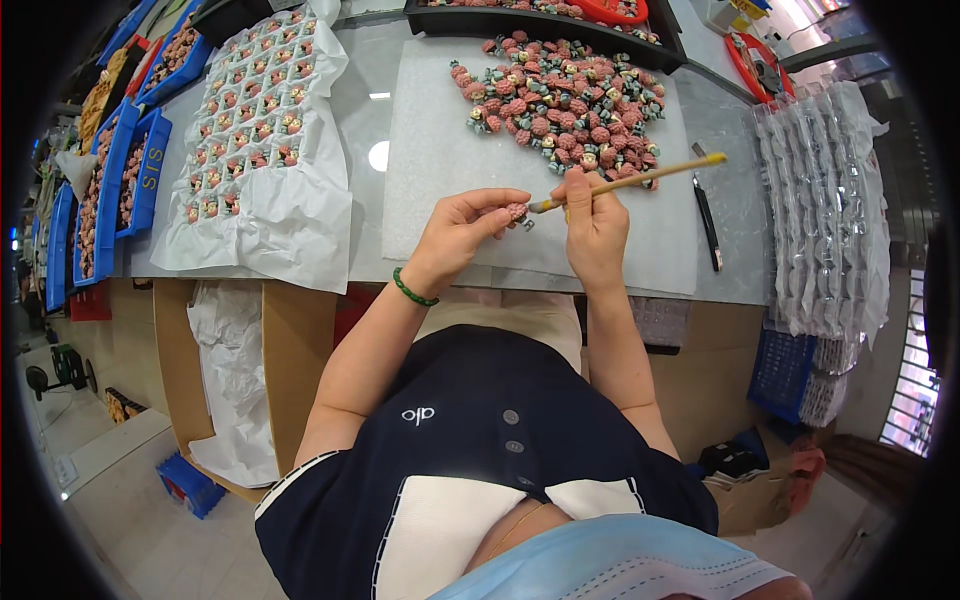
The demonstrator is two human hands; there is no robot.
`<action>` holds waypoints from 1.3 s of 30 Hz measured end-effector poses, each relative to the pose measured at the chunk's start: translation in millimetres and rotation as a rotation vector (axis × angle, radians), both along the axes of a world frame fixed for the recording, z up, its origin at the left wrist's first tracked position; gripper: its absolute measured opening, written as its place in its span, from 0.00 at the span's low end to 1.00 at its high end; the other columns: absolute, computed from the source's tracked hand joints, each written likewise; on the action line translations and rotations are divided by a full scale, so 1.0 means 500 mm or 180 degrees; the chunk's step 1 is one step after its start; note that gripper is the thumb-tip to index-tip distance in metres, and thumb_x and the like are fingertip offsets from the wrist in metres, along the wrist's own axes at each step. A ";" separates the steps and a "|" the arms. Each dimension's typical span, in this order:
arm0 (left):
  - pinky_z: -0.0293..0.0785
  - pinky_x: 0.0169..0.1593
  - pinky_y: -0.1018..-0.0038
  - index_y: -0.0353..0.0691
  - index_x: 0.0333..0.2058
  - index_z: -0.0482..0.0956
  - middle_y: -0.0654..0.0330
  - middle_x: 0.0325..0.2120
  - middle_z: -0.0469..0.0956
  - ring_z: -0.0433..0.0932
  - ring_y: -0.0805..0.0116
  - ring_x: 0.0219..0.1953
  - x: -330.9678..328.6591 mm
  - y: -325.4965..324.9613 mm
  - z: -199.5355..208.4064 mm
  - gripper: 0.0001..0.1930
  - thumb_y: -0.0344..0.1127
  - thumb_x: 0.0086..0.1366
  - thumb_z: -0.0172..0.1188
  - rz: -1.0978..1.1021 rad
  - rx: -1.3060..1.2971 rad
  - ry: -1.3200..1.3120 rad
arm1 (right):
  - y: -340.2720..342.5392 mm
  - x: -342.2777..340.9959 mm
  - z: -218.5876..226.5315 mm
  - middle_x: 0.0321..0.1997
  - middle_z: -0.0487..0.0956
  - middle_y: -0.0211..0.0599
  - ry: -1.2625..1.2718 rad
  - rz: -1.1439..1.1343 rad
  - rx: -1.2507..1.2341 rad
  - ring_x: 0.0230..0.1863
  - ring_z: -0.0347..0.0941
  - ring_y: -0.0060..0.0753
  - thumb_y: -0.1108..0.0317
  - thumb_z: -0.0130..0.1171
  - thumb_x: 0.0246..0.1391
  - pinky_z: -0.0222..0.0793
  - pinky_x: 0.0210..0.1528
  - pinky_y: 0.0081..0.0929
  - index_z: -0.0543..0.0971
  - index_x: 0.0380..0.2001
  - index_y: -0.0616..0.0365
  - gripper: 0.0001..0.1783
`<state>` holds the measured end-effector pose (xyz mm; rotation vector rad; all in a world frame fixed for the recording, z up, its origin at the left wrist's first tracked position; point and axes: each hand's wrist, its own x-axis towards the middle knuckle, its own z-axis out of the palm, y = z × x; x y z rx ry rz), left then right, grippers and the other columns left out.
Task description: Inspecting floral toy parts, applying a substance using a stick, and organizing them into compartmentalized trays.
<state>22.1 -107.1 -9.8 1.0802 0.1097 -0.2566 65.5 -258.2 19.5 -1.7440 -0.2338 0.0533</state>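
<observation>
Between the thumb and fingers of my left hand (462, 232) is a small figurine (518, 212) with a pink bumpy top and grey lower part. My right hand (597, 225) grips a thin paintbrush (650, 175) with a wooden handle and a yellow end. The brush's tip meets or nearly meets the figurine; I cannot tell which. Just beyond my hands, a heap of similar pink and grey figurines (570, 110) lies on a white foam sheet (425, 130).
At left, a white compartment tray (250, 110) holds figurines in rows over white paper (270, 235). Blue bins (100, 200) of parts stand farther left. A knife-like tool (708, 220) lies right of the sheet. Stacked clear plastic trays (825, 210) fill the right edge. A black tray (670, 50) sits behind.
</observation>
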 end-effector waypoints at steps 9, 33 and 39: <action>0.65 0.37 0.84 0.30 0.43 0.70 0.62 0.33 0.74 0.68 0.79 0.31 0.005 0.015 -0.002 0.13 0.27 0.59 0.51 0.0151 -0.0516 0.0028 | -0.004 -0.001 -0.021 0.18 0.67 0.26 -0.0417 -0.0352 0.0266 0.17 0.55 0.10 0.61 0.44 0.58 0.49 0.18 0.09 0.71 0.28 0.61 0.14; 0.71 0.36 0.79 0.29 0.38 0.73 0.59 0.31 0.75 0.73 0.76 0.30 -0.015 0.033 0.032 0.11 0.24 0.55 0.55 0.0494 0.0597 -0.0319 | 0.020 -0.035 -0.030 0.32 0.73 0.36 0.0406 0.0680 0.0513 0.31 0.69 0.19 0.84 0.55 0.44 0.66 0.33 0.14 0.67 0.29 0.62 0.10; 0.70 0.40 0.77 0.29 0.46 0.67 0.55 0.40 0.72 0.72 0.71 0.36 -0.072 0.092 0.026 0.20 0.25 0.54 0.56 0.0210 0.1430 -0.1012 | 0.103 -0.092 -0.013 0.30 0.72 0.32 0.0429 0.0204 0.0798 0.29 0.69 0.16 0.81 0.59 0.43 0.66 0.31 0.11 0.68 0.28 0.61 0.11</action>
